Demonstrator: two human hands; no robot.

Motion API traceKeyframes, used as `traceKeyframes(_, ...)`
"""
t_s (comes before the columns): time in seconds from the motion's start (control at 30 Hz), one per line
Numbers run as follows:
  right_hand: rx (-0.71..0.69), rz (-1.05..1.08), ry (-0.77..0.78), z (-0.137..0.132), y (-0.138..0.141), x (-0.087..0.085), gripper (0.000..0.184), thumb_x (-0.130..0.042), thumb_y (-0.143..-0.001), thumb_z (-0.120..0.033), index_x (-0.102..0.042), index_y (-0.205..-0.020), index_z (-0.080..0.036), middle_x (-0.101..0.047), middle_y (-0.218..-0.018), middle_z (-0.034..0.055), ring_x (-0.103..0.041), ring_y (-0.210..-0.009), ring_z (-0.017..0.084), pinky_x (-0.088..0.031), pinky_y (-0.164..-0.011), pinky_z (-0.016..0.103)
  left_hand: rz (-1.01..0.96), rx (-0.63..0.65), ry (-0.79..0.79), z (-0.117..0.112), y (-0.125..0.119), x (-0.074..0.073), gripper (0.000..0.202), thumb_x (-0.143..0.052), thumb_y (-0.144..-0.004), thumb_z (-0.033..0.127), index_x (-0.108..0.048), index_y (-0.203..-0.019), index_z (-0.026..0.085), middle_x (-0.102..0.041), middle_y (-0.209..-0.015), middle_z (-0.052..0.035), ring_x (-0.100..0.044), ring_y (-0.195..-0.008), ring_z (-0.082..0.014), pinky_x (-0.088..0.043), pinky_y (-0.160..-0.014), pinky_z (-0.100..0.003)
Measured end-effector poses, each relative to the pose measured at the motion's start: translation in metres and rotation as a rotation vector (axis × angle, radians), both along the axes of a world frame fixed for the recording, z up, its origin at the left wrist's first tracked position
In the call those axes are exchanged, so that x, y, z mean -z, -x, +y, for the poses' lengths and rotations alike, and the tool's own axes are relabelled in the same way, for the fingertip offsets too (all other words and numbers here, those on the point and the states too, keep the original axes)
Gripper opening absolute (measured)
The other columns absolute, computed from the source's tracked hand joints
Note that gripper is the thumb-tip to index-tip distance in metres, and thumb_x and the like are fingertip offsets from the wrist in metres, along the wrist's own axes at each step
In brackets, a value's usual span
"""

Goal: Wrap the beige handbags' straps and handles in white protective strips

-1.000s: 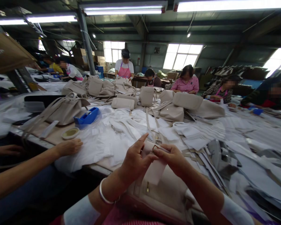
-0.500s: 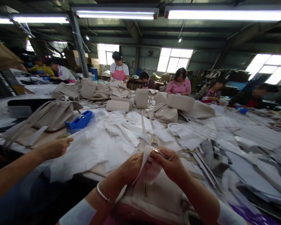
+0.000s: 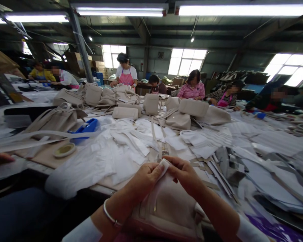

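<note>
A white foam-like wrapping strip (image 3: 164, 164) is pinched between my two hands, folded over at its top. My left hand (image 3: 142, 176), with a silver bangle on the wrist, grips it from the left, thumb on top. From the other side, the closed fingers of my right hand (image 3: 185, 173) press the same strip. Whatever lies inside the fold is hidden. Directly below, a beige bag (image 3: 175, 208) with a gold-coloured zip pull rests close to my body. Just beyond my fingertips lies a beige strap with a metal buckle (image 3: 164, 150).
White wrapping sheets (image 3: 126, 144) cover the table's middle. Left are a blue tape dispenser (image 3: 84, 129), a roll of tape (image 3: 65, 150) and a co-worker's hand (image 3: 1, 158). Beige bags (image 3: 151, 104) are piled across the back, with people beyond. Grey and white pieces (image 3: 270, 181) lie right.
The metal fitting between my hands is now covered by the folded white strip. At left, the co-worker's arm has drawn back, and a long white band now crosses before the tape dispenser.
</note>
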State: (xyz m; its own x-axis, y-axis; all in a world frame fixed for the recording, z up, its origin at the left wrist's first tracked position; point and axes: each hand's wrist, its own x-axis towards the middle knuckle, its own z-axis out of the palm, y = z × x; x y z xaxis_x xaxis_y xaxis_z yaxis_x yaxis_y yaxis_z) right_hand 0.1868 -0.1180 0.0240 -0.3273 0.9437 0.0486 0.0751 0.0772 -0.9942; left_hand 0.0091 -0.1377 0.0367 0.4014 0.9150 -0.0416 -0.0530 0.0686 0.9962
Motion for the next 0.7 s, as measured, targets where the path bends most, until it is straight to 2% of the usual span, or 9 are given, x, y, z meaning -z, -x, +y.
traceKeyframes(0.07,-0.073,0.019,-0.101,-0.001,-0.011,-0.001,0.054,-0.066,-0.085,-0.044,-0.057,-0.133,-0.021,-0.057,-0.077,0.0005,-0.05,-0.06,0.012,-0.044,-0.054,0.025,0.033,-0.042,-0.013,0.001,0.0,0.003,0.053,-0.048,-0.092,0.06,-0.065,-0.084,0.01,-0.059,-0.073,-0.0041,-0.05,-0.065,-0.0136,-0.036,-0.058,-0.024)
traceKeyframes(0.13,-0.141,-0.098,-0.359,-0.002,-0.022,-0.004,0.059,-0.07,-0.084,-0.032,-0.052,-0.139,-0.026,-0.06,-0.094,0.0046,-0.055,-0.073,0.014,-0.05,-0.066,0.029,0.103,-0.077,-0.056,0.002,0.001,0.006,0.052,-0.047,-0.092,0.059,-0.063,-0.083,0.011,-0.056,-0.071,-0.0024,-0.046,-0.064,-0.0127,-0.034,-0.057,-0.024)
traceKeyframes(0.23,-0.157,-0.296,-0.754,0.001,-0.031,-0.013,0.05,-0.071,-0.083,-0.019,-0.06,-0.131,-0.029,-0.059,-0.108,0.0081,-0.057,-0.089,0.018,-0.051,-0.076,0.031,0.212,-0.078,-0.165,0.002,0.0,0.008,0.05,-0.043,-0.095,0.058,-0.061,-0.079,0.014,-0.052,-0.068,-0.0001,-0.044,-0.062,-0.012,-0.033,-0.057,-0.024)
traceKeyframes(0.33,-0.105,-0.305,-0.936,0.004,-0.027,-0.021,0.026,-0.066,-0.086,-0.013,-0.069,-0.108,-0.026,-0.057,-0.103,0.0071,-0.06,-0.092,0.018,-0.051,-0.077,0.03,0.309,-0.074,-0.275,-0.001,-0.004,0.01,0.049,-0.035,-0.099,0.054,-0.053,-0.072,0.017,-0.047,-0.062,0.0021,-0.041,-0.058,-0.0112,-0.031,-0.055,-0.025)
traceKeyframes(0.4,-0.076,-0.306,-0.94,0.005,-0.021,-0.021,0.015,-0.065,-0.087,-0.012,-0.068,-0.098,-0.022,-0.057,-0.107,0.0081,-0.061,-0.095,0.018,-0.051,-0.082,0.031,0.396,-0.102,-0.379,-0.004,-0.006,0.011,0.045,-0.034,-0.1,0.048,-0.05,-0.071,0.018,-0.047,-0.062,0.0022,-0.041,-0.058,-0.0115,-0.031,-0.057,-0.026)
traceKeyframes(0.5,-0.039,-0.313,-0.837,0.002,-0.012,-0.015,0.008,-0.06,-0.089,-0.014,-0.063,-0.092,-0.021,-0.061,-0.114,0.0093,-0.062,-0.102,0.02,-0.049,-0.089,0.033,0.513,-0.148,-0.548,-0.009,-0.006,0.01,0.036,-0.032,-0.102,0.037,-0.05,-0.077,0.018,-0.051,-0.067,0.0005,-0.045,-0.061,-0.0132,-0.033,-0.06,-0.028)
traceKeyframes(0.6,0.007,-0.323,-0.714,-0.002,-0.009,-0.006,0.006,-0.059,-0.091,-0.016,-0.059,-0.089,-0.022,-0.068,-0.102,0.0049,-0.064,-0.091,0.017,-0.049,-0.081,0.03,0.535,-0.112,-0.626,-0.015,-0.004,0.005,0.035,-0.026,-0.102,0.03,-0.051,-0.081,0.018,-0.055,-0.072,-0.0019,-0.049,-0.065,-0.0149,-0.038,-0.064,-0.029)
traceKeyframes(0.7,0.085,-0.343,-0.665,-0.008,-0.009,-0.001,0.006,-0.06,-0.09,-0.019,-0.059,-0.085,-0.021,-0.069,-0.092,0.0023,-0.063,-0.082,0.016,-0.047,-0.076,0.029,0.544,-0.053,-0.679,-0.021,-0.002,0.003,0.033,-0.026,-0.102,0.029,-0.055,-0.089,0.018,-0.061,-0.082,-0.0054,-0.055,-0.074,-0.017,-0.043,-0.07,-0.03)
